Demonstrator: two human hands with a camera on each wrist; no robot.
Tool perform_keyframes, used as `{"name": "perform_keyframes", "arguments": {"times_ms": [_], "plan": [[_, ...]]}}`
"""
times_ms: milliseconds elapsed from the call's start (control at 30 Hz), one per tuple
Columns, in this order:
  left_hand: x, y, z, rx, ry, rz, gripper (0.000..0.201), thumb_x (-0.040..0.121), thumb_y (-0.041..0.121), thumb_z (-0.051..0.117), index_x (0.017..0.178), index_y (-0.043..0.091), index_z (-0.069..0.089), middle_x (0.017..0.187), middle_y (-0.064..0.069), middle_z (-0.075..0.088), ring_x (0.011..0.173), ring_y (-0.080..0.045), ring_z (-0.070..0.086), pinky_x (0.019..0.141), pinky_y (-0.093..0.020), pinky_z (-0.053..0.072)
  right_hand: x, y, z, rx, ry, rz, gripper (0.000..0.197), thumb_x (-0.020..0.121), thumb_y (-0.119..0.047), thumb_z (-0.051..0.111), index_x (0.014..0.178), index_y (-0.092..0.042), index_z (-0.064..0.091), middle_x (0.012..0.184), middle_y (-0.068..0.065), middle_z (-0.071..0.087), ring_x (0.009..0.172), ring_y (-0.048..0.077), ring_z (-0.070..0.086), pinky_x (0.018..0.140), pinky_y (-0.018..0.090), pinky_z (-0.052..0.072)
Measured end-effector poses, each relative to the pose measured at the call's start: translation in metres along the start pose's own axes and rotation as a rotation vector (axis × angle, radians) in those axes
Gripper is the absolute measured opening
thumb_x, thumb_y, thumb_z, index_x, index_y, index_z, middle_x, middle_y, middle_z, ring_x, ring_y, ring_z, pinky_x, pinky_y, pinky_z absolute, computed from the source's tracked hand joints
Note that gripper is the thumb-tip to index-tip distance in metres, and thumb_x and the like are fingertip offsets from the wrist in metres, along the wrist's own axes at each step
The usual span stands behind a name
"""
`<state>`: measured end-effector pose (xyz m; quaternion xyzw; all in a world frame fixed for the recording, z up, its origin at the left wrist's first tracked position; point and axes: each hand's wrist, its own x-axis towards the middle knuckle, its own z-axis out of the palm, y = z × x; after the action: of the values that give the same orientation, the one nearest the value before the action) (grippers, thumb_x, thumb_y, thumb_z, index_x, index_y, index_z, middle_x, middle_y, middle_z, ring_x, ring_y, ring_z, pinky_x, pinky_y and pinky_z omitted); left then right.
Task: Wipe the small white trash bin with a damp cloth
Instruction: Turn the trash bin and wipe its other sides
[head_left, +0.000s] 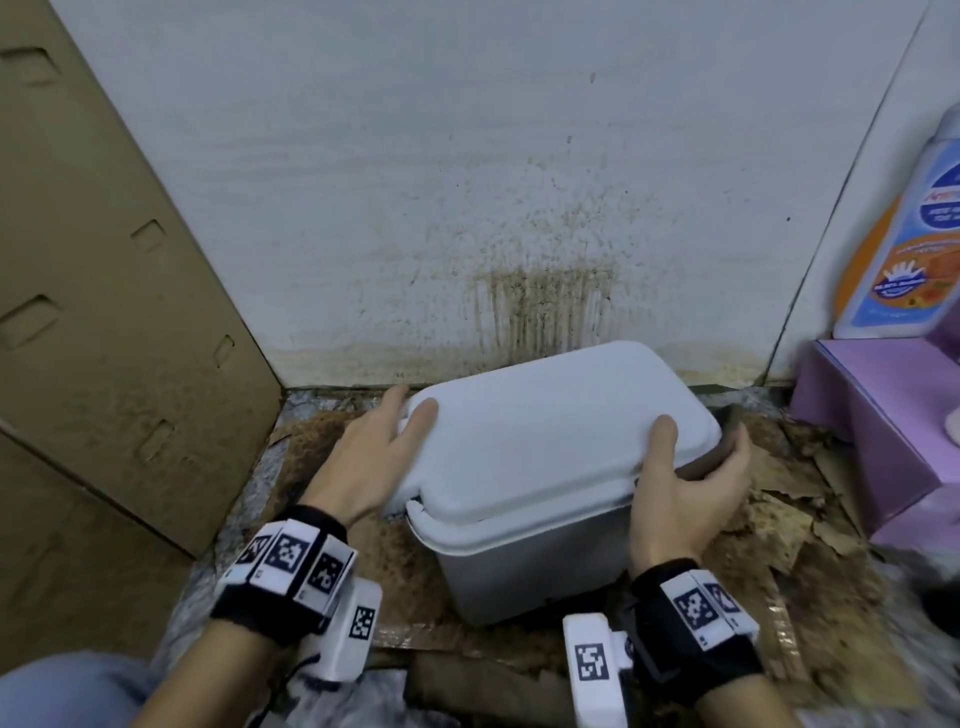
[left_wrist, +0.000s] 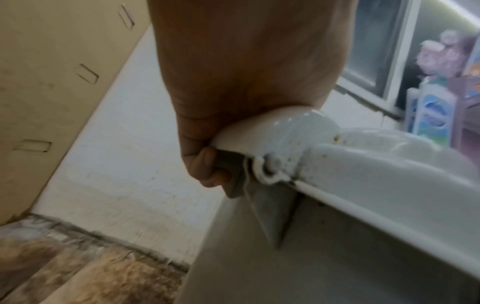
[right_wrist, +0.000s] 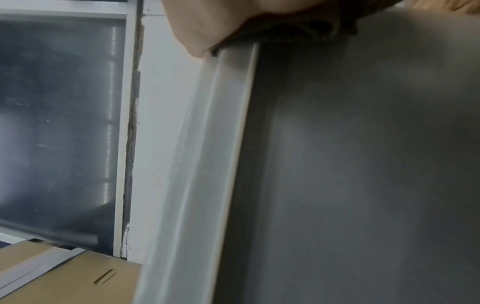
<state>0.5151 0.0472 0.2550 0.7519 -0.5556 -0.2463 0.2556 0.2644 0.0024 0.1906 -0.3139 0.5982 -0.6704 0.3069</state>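
Observation:
The small white trash bin (head_left: 519, 530) stands on the floor against the wall with its lid (head_left: 540, 421) down. My left hand (head_left: 395, 431) grips the lid's left end, thumb on top. In the left wrist view the fingers (left_wrist: 207, 168) curl under the lid corner beside the hinge (left_wrist: 270, 168). My right hand (head_left: 691, 467) grips the lid's right end, thumb on top, and holds a dark brown cloth (head_left: 714, 452) against the edge. Up close, the cloth (right_wrist: 285, 28) is squeezed between the palm (right_wrist: 207, 24) and the bin's rim (right_wrist: 207, 144).
A tall cardboard box (head_left: 104, 312) stands close on the left. The wall (head_left: 545, 296) behind the bin is stained brown. A purple box (head_left: 883, 415) with a large bottle (head_left: 914, 234) sits on the right. Torn, dirty cardboard (head_left: 779, 519) covers the floor.

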Motion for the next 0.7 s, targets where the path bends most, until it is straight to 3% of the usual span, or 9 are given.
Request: {"name": "perform_keyframes", "arguments": {"times_ms": [100, 200, 267, 333, 433, 500, 567, 700], "plan": [[0.007, -0.01, 0.002, -0.08, 0.009, -0.035, 0.067, 0.097, 0.072, 0.035, 0.15, 0.032, 0.039, 0.149, -0.003, 0.053, 0.127, -0.024, 0.055, 0.104, -0.048, 0.045, -0.012, 0.005, -0.002, -0.07, -0.017, -0.023, 0.078, 0.09, -0.038, 0.069, 0.155, -0.018, 0.03, 0.154, 0.006, 0.035, 0.145, 0.02, 0.03, 0.108, 0.025, 0.025], [0.008, -0.017, 0.004, -0.09, 0.048, -0.038, 0.055, 0.102, 0.063, 0.035, 0.143, 0.03, 0.048, 0.14, 0.001, 0.056, 0.117, -0.017, 0.054, 0.094, -0.04, 0.043, -0.015, 0.005, -0.001, -0.101, -0.074, -0.005, 0.081, 0.09, -0.043, 0.068, 0.156, -0.02, 0.027, 0.156, 0.005, 0.032, 0.147, 0.021, 0.028, 0.112, 0.029, 0.026], [0.004, -0.02, 0.006, -0.093, 0.098, -0.036, 0.046, 0.104, 0.06, 0.032, 0.129, 0.03, 0.055, 0.129, 0.0, 0.06, 0.112, -0.019, 0.055, 0.086, -0.038, 0.039, -0.013, 0.003, 0.0, -0.112, -0.107, 0.007, 0.08, 0.091, -0.044, 0.066, 0.157, -0.019, 0.026, 0.156, 0.006, 0.031, 0.147, 0.022, 0.027, 0.115, 0.033, 0.026], [-0.001, -0.024, 0.008, -0.09, 0.154, -0.061, 0.048, 0.099, 0.068, 0.027, 0.112, 0.032, 0.056, 0.113, -0.001, 0.061, 0.109, -0.026, 0.059, 0.084, -0.041, 0.042, -0.007, 0.001, 0.001, -0.108, -0.135, 0.025, 0.076, 0.094, -0.044, 0.063, 0.157, -0.019, 0.027, 0.156, 0.006, 0.03, 0.147, 0.023, 0.027, 0.115, 0.035, 0.027], [-0.011, -0.029, 0.014, -0.029, 0.16, -0.142, 0.073, 0.09, 0.081, 0.02, 0.124, 0.024, 0.051, 0.123, -0.006, 0.059, 0.112, -0.031, 0.057, 0.097, -0.053, 0.046, 0.007, 0.001, 0.001, -0.091, -0.198, 0.067, 0.07, 0.096, -0.049, 0.057, 0.156, -0.023, 0.03, 0.157, 0.002, 0.032, 0.145, 0.02, 0.031, 0.116, 0.04, 0.031], [-0.019, -0.029, 0.02, -0.032, 0.139, -0.199, 0.081, 0.09, 0.082, 0.025, 0.136, 0.018, 0.04, 0.132, -0.011, 0.057, 0.115, -0.034, 0.056, 0.098, -0.055, 0.047, 0.019, 0.001, -0.002, -0.083, -0.266, 0.094, 0.067, 0.096, -0.052, 0.056, 0.154, -0.027, 0.033, 0.155, -0.003, 0.037, 0.143, 0.018, 0.037, 0.113, 0.04, 0.034], [-0.028, -0.028, 0.025, -0.082, 0.143, -0.238, 0.094, 0.081, 0.09, 0.031, 0.142, 0.019, 0.03, 0.13, -0.013, 0.059, 0.109, -0.037, 0.062, 0.091, -0.056, 0.054, 0.032, -0.002, -0.007, -0.083, -0.355, 0.132, 0.066, 0.096, -0.051, 0.056, 0.153, -0.027, 0.035, 0.153, -0.005, 0.043, 0.137, 0.016, 0.043, 0.107, 0.037, 0.039], [-0.035, -0.025, 0.029, -0.15, 0.127, -0.29, 0.104, 0.068, 0.098, 0.042, 0.138, 0.022, 0.029, 0.115, -0.011, 0.064, 0.091, -0.037, 0.069, 0.073, -0.049, 0.06, 0.056, -0.014, -0.015, -0.022, -0.555, 0.202, 0.056, 0.098, -0.042, 0.057, 0.149, -0.024, 0.044, 0.136, -0.012, 0.052, 0.108, -0.003, 0.054, 0.078, 0.016, 0.042]]}}
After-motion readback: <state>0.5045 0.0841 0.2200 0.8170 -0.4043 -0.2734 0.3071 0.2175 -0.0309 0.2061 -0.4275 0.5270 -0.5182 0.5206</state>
